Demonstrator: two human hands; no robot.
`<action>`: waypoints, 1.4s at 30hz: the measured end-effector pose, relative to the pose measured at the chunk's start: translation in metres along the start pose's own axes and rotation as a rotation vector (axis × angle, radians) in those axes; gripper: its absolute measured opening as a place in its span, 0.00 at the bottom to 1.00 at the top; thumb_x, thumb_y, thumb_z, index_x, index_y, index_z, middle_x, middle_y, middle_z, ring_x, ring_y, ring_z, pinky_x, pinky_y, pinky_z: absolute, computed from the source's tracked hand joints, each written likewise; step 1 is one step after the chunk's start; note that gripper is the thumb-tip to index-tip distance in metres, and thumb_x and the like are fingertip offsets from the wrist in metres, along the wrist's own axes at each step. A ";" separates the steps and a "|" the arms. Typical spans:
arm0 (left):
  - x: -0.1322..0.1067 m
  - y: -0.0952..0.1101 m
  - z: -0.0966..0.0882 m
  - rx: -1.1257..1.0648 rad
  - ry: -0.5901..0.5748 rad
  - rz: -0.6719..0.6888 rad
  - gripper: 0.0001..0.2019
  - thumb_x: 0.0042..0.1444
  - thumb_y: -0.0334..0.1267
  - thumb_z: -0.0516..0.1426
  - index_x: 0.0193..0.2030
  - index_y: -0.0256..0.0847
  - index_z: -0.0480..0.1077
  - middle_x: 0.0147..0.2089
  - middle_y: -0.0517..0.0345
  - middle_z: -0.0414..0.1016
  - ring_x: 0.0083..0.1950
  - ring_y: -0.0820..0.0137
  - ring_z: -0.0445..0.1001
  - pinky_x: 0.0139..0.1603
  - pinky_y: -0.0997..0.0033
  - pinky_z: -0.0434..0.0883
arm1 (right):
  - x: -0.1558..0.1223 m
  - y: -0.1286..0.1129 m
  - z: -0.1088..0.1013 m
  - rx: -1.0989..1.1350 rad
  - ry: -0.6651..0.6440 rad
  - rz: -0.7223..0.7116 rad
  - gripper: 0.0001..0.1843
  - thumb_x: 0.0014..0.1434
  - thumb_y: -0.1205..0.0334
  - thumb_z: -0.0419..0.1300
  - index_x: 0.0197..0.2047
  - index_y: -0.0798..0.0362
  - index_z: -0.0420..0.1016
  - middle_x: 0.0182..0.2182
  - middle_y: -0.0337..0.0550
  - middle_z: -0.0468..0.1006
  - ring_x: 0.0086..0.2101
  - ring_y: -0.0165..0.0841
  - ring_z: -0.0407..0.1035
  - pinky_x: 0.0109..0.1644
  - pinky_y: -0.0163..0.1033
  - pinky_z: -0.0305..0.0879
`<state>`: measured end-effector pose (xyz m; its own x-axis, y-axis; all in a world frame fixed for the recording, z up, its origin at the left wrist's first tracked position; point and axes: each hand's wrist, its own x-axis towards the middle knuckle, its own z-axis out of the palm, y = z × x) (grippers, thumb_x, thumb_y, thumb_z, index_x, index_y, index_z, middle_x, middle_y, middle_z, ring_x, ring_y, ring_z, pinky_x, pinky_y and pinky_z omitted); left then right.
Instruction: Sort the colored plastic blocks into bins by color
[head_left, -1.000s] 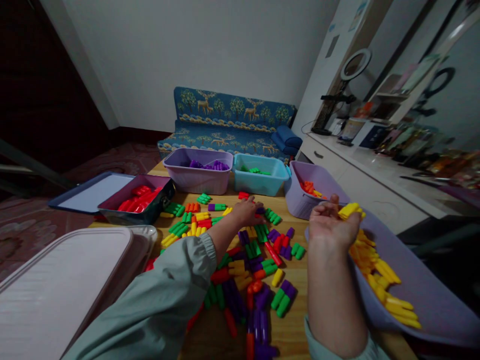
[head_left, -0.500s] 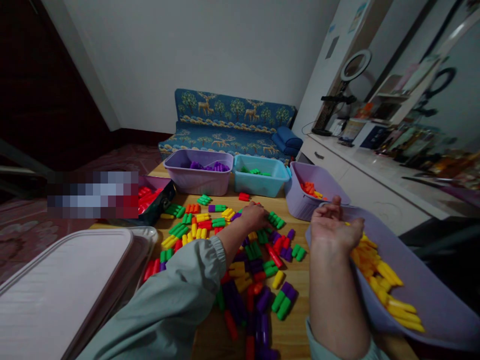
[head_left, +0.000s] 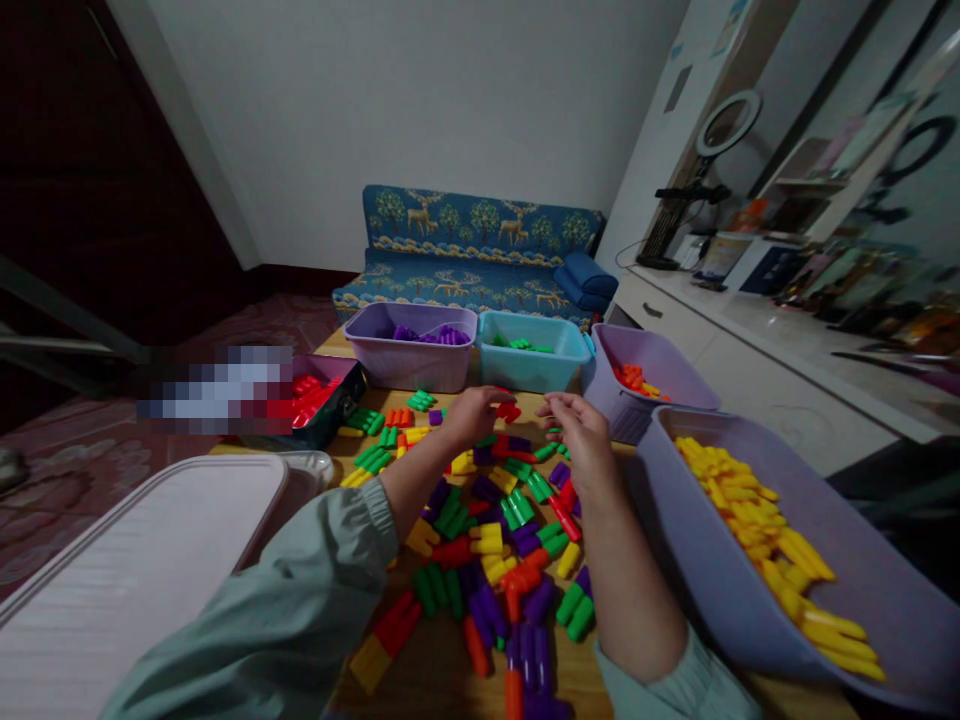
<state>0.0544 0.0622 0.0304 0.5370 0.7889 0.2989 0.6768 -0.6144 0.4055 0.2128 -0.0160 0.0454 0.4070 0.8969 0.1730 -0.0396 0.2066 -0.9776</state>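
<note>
My left hand [head_left: 474, 418] reaches over the far part of the wooden table, its fingers closed on a red plastic block [head_left: 509, 411] at their tips. Facing it from the right, my right hand [head_left: 581, 432] has bent fingers with the tips drawn together; whatever may be in them is hidden. Below and between both hands spreads a loose pile of tube-shaped blocks in red, green, purple, yellow and orange, among them a green block [head_left: 517, 510], a yellow block [head_left: 489, 538] and a purple block [head_left: 534, 655].
At the back stand a purple bin [head_left: 411, 365] with purple blocks, a blue bin [head_left: 529, 368] with green ones, and another purple bin [head_left: 611, 390] with orange ones. A large bin [head_left: 675, 530] of yellow blocks is right; a dark box [head_left: 341, 400] of red blocks and pale lids [head_left: 150, 540] are left.
My right hand has left the rim of the yellow-block bin, moved left over the table and turned from palm-up to closed fingers. My left hand has drawn slightly left, with the red block showing.
</note>
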 end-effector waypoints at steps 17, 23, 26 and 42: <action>-0.035 -0.047 -0.015 0.313 -0.167 -0.430 0.12 0.49 0.34 0.58 0.41 0.38 0.77 0.45 0.44 0.78 0.50 0.59 0.75 0.46 0.69 0.69 | -0.013 0.048 0.010 -1.286 -0.361 -0.211 0.23 0.53 0.70 0.60 0.54 0.57 0.73 0.49 0.55 0.75 0.51 0.42 0.67 0.54 0.40 0.60; -0.047 -0.033 -0.022 0.197 -0.069 -0.421 0.09 0.54 0.36 0.55 0.37 0.39 0.76 0.37 0.53 0.78 0.40 0.67 0.74 0.37 0.73 0.66 | -0.011 0.039 0.010 -0.966 -0.215 -0.144 0.07 0.54 0.66 0.60 0.38 0.51 0.76 0.37 0.48 0.80 0.40 0.39 0.73 0.44 0.40 0.65; -0.060 -0.019 -0.013 -0.151 0.082 -0.427 0.12 0.56 0.41 0.54 0.33 0.36 0.73 0.29 0.58 0.73 0.32 0.71 0.70 0.32 0.75 0.63 | -0.011 0.033 0.017 -0.533 -0.101 -0.097 0.06 0.54 0.60 0.61 0.36 0.50 0.74 0.27 0.40 0.78 0.30 0.35 0.72 0.36 0.37 0.65; -0.092 -0.005 0.003 -0.835 0.056 -0.403 0.18 0.50 0.48 0.59 0.37 0.33 0.75 0.26 0.60 0.69 0.25 0.74 0.63 0.26 0.76 0.60 | -0.017 0.036 0.032 -0.033 -0.268 -0.001 0.17 0.48 0.53 0.65 0.38 0.55 0.75 0.34 0.44 0.80 0.34 0.36 0.72 0.42 0.40 0.66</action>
<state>0.0031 -0.0072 -0.0013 0.3004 0.9532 0.0331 0.2130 -0.1008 0.9718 0.1757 -0.0115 0.0115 0.1503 0.9692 0.1950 -0.0074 0.1983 -0.9801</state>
